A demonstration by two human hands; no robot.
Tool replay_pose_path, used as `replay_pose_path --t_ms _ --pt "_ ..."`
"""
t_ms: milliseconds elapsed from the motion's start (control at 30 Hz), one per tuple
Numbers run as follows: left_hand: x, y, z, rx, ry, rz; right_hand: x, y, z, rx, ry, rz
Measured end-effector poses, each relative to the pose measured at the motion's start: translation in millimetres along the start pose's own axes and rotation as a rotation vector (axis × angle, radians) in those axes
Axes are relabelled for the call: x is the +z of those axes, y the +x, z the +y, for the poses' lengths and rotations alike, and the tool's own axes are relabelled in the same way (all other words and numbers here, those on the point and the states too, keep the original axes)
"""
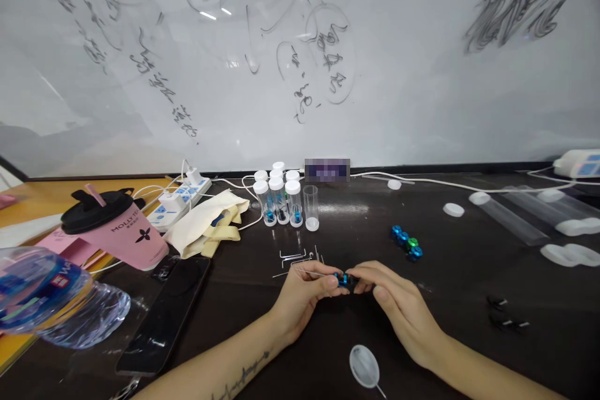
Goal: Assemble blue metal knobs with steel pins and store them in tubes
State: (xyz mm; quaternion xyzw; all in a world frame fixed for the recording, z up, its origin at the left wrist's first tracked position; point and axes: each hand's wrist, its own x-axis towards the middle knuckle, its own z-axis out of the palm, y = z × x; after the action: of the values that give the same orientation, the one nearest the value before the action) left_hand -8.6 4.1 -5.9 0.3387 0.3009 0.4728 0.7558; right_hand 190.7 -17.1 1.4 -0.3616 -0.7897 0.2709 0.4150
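Note:
My left hand (307, 294) pinches a small shiny blue and black metal part (344, 279) between thumb and fingers. A thin metal rod, perhaps a hex key, points left from these fingertips. On the part's black end, my right hand (398, 300) closes its fingertips from the other side; the exact contact is partly hidden. Just beyond my left hand lie several L-shaped hex keys (293, 256). A short row of blue and green metal parts (407, 242) rests beyond my right hand. Small black pieces (504, 319) are scattered to the right.
White-capped clear tubes (294, 203) stand at the back, beside an open tube (311, 207). Left are a pink cup (124, 231), water bottle (56, 300), phone (164, 319), cloth bag (204, 222) and power strip (182, 203). White caps (454, 209) lie right; a round white piece (364, 365) lies in front.

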Motion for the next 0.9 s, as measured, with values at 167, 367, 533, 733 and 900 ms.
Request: replay_pose_path --t_ms 167,367,533,733,900 --pt "0.5 0.4 0.9 -0.002 0.0 -0.001 -0.1 -0.3 -1.2 0.0 -0.002 0.003" --pt "0.0 0.9 0.4 0.007 -0.005 -0.004 0.7 -2.1 2.3 -0.006 0.01 0.004" --pt "-0.8 0.9 -0.7 0.008 -0.007 -0.002 1.1 -1.8 4.2 -0.006 0.016 0.0" --pt "-1.9 1.6 -1.3 0.009 -0.006 -0.01 1.5 -2.5 5.0 -0.007 0.018 0.009" --pt "-0.7 1.9 -0.7 0.003 -0.008 0.001 1.6 -3.9 6.4 0.001 0.028 0.005"
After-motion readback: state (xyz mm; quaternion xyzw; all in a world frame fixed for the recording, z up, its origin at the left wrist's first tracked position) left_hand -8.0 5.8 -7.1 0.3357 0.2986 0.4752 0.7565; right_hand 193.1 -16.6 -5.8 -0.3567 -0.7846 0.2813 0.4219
